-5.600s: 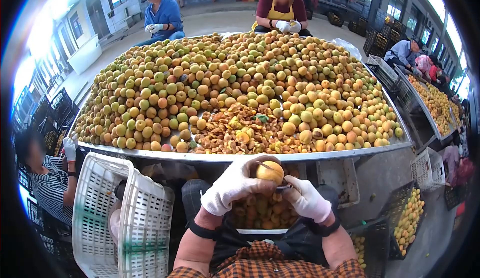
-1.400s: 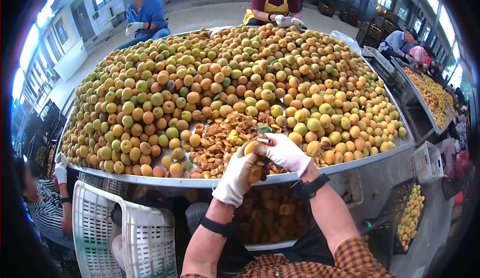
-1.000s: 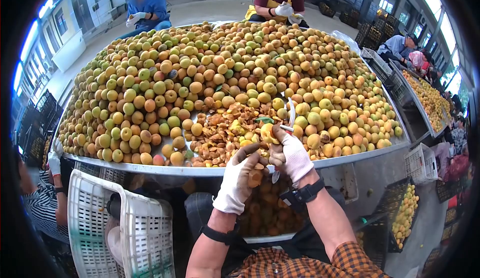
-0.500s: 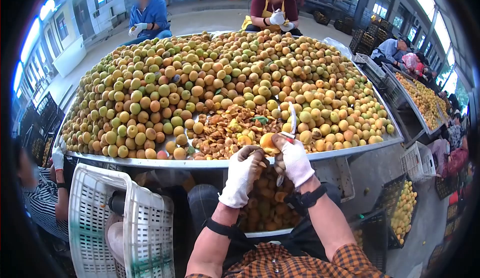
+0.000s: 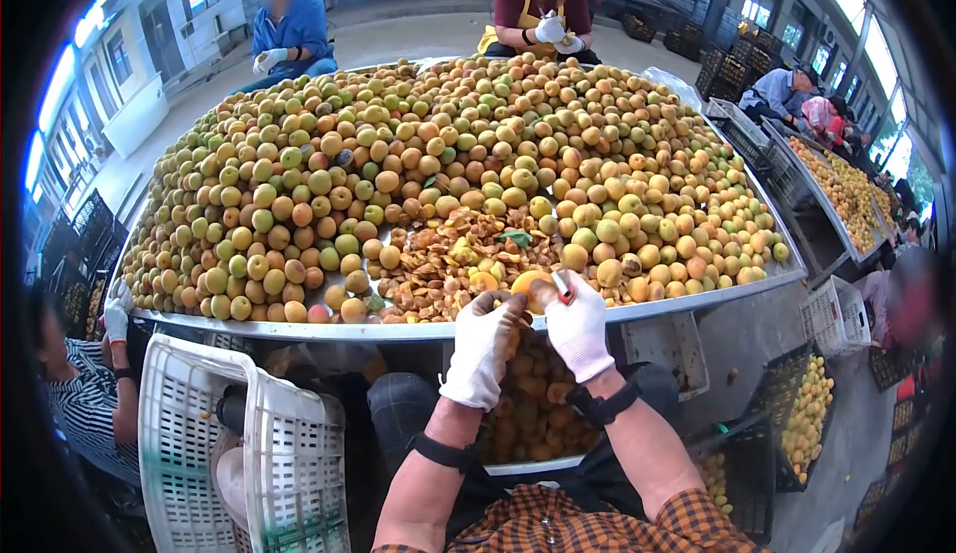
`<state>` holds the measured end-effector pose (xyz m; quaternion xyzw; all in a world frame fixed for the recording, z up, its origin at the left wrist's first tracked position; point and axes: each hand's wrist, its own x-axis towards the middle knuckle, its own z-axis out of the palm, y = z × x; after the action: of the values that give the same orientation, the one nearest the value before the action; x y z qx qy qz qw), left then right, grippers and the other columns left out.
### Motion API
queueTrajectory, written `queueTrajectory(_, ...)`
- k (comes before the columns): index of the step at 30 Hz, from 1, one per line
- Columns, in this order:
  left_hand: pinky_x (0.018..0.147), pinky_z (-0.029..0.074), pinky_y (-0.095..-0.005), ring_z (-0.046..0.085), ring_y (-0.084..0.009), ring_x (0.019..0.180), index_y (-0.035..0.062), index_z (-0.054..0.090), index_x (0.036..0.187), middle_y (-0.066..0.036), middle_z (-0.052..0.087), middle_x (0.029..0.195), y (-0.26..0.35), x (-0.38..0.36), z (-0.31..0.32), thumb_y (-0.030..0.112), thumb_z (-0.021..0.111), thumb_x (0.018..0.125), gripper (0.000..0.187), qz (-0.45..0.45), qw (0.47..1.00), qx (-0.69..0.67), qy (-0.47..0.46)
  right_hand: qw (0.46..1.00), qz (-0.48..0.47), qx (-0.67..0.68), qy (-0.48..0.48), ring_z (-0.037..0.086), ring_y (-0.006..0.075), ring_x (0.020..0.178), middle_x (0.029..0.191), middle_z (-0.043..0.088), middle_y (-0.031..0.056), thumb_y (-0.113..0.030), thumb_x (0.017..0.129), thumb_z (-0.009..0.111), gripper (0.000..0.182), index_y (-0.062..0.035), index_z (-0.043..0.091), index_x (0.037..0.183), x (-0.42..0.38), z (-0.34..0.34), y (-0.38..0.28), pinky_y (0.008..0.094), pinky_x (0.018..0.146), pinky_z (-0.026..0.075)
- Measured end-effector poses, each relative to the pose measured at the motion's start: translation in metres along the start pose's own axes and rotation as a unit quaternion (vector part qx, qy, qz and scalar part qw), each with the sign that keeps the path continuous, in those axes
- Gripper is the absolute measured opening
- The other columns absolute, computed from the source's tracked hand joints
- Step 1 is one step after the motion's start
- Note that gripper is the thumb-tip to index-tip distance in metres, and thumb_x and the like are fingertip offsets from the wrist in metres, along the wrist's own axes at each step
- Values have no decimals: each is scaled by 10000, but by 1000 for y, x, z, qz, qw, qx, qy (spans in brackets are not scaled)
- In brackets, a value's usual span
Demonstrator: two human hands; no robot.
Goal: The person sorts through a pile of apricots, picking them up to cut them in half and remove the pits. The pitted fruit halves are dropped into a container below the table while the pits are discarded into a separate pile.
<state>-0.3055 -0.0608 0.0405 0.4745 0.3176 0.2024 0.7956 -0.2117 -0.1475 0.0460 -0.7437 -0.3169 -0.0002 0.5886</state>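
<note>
My left hand (image 5: 483, 349), in a white glove with darkly stained fingertips, is closed at the edge of the table. Right at the fingertips of both hands shows an orange apricot (image 5: 527, 281), partly hidden by the fingers. My right hand (image 5: 580, 326), also gloved, grips a small knife (image 5: 565, 288) with a red and white handle; its blade is out of sight behind the fingers. Just beyond lies a heap of cut apricot pieces (image 5: 438, 264), with an apricot half (image 5: 483, 281) near its front. Whole apricots (image 5: 299, 185) surround this heap.
A metal-edged table (image 5: 299, 329) carries the fruit. Below my hands, between my knees, sits a container of apricots (image 5: 533, 404). A white crate (image 5: 299, 453) stands at left, black crates (image 5: 797, 414) at right. Gloved co-workers (image 5: 299, 30) sit across the table and at left.
The knife's long pale end, which pointed up from my right hand, has swung down and looks short. Both hands stay close together; the view has shifted slightly.
</note>
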Motion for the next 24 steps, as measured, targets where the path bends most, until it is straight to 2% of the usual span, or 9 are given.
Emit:
queueTrajectory(2,421,366,-200,498,-68,489,57,608,912,-12,605,689,-11,6,8,210,693,864,181,26,999,2,19,999,33,-33,-19,611,212,582,612,565,106,-233,825,726,247,-22,620,897,-3,-1,-2,347,552,475)
queueTrajectory(5,391,334,-203,467,-72,447,73,569,909,16,541,617,-10,4,17,166,678,865,150,-3,991,-126,49,982,-103,-157,12,618,338,615,632,600,128,-242,811,727,230,-51,600,836,-6,5,-1,385,546,474)
queueTrajectory(10,540,426,-199,523,-48,603,9,636,861,-4,605,705,-42,26,22,52,629,866,44,203,968,44,138,993,1,-120,11,517,246,521,614,557,114,-202,816,725,241,-4,592,850,-2,13,4,344,523,433)
queueTrajectory(12,555,422,-196,504,-35,618,1,647,839,11,604,691,-33,18,23,-16,623,825,32,285,941,134,122,993,44,-105,9,549,295,535,595,568,122,-274,815,724,300,-12,579,791,3,11,5,371,538,445)
queueTrajectory(14,561,430,-199,538,-44,641,17,652,860,8,613,714,-26,19,18,13,617,854,35,300,945,112,64,995,86,16,43,456,201,548,593,513,113,-241,808,732,306,0,549,758,12,14,25,347,554,420)
queueTrajectory(17,571,478,-273,596,-147,638,50,595,909,-36,617,741,2,22,8,75,595,876,41,124,983,-120,67,975,190,109,-36,449,95,477,585,513,10,-216,844,708,225,-36,579,807,18,-17,0,274,456,382)
queueTrajectory(20,641,527,-402,611,-232,711,78,559,913,-63,598,769,-5,51,-31,254,547,945,179,-60,913,-403,-17,951,236,51,-193,464,66,479,613,519,-18,-209,862,680,191,-34,629,917,7,-53,9,250,451,385)
queueTrajectory(21,683,532,-412,619,-243,742,76,563,932,-64,605,778,-2,46,-30,286,541,949,212,-55,903,-426,-30,984,7,-87,-157,478,51,509,639,541,-16,-214,865,669,214,-29,642,970,0,-47,26,242,474,393)
queueTrajectory(24,762,533,-431,635,-271,804,66,564,983,-72,626,819,-11,38,-23,332,536,950,269,-46,866,-485,-110,967,181,42,-176,484,37,540,645,556,-16,-221,869,661,234,-31,648,1005,-7,-58,13,232,492,394)
